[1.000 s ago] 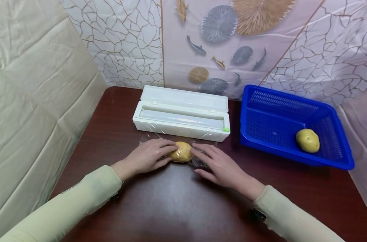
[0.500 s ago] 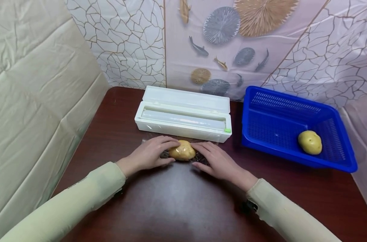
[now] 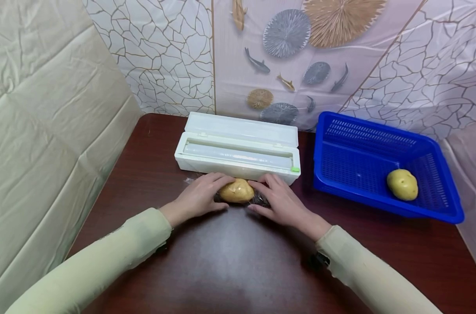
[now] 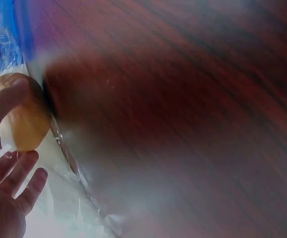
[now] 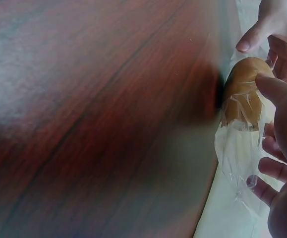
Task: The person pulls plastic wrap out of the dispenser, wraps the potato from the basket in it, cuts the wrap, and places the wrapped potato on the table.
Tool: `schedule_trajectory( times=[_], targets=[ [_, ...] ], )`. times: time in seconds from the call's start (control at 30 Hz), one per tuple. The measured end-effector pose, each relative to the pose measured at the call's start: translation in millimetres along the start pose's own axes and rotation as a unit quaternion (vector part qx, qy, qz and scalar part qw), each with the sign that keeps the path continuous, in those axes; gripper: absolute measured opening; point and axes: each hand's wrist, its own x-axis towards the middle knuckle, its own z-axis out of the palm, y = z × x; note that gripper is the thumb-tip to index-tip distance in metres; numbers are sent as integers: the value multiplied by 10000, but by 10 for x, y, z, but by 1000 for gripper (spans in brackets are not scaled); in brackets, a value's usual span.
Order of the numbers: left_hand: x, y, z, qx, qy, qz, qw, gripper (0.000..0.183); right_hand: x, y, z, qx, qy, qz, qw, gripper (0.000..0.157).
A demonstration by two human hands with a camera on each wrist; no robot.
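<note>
Both hands hold the potato (image 3: 236,191) by its ends, the left hand (image 3: 198,194) and the right hand (image 3: 283,203) each curling loosely about one side. It lies on the surface (image 3: 230,261) between them, just in front of the box (image 3: 198,165); we cannot tell whether it touches. Clear film (image 5: 240,163) covers it and bunches loosely by the right fingers. Compared with half a second ago, we see the hands and potato closer to the box, which stays put. We judge that this takes up loose film and that the wrapping is well along, though the ends look unsealed.

We count two hands, one box with its lid open, one roll (image 3: 238,155) inside, one green tab (image 3: 295,169), one basket (image 3: 355,199) and two potatoes: the wrapped one, and a bare potato (image 3: 402,185) in the basket.
</note>
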Motion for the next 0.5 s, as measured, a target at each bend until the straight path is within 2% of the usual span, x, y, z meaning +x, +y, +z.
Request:
schedule_trajectory(
  times=[0.23,0.33,0.5],
  targets=[
    [71,13,15,-53,21,-160,9999,64,50,4,-25,198,-227,303,9991,60],
    [104,5,-13,-197,-123,-308,9993,64,72,-1,-46,257,-321,424,9983,59],
    [140,-35,-68,-484,-319,-493,9971,63,91,-3,-61,245,-363,384,9983,62]
  ],
)
